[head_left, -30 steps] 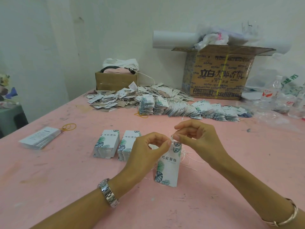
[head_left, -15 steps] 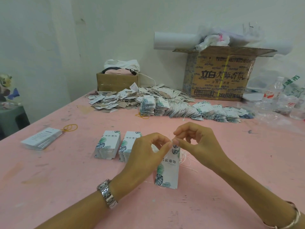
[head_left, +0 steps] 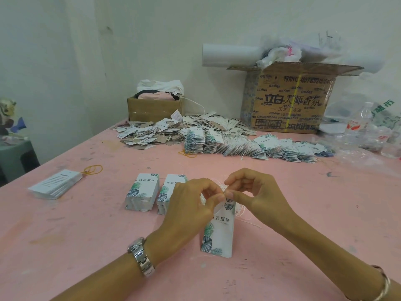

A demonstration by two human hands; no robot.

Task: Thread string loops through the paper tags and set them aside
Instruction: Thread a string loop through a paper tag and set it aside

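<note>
Left hand (head_left: pixel 191 205) pinching top of tag (head_left: pixel 219 231), near middle of table (head_left: pixel 86 235). Right hand (head_left: pixel 258 198) pinching string (head_left: pixel 240 211) at tag's hole, fingertips meeting. String through yet: cannot tell. Two stacks (head_left: pixel 141 192) waiting just left, likely not threaded. Long row (head_left: pixel 260 146) lying far, strings showing, likely done. Lots done, lots left.

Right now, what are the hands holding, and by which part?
One paper tag, by its top end: the left hand and the right hand both pinch it there with their fingertips, where the white string comes out.
</note>
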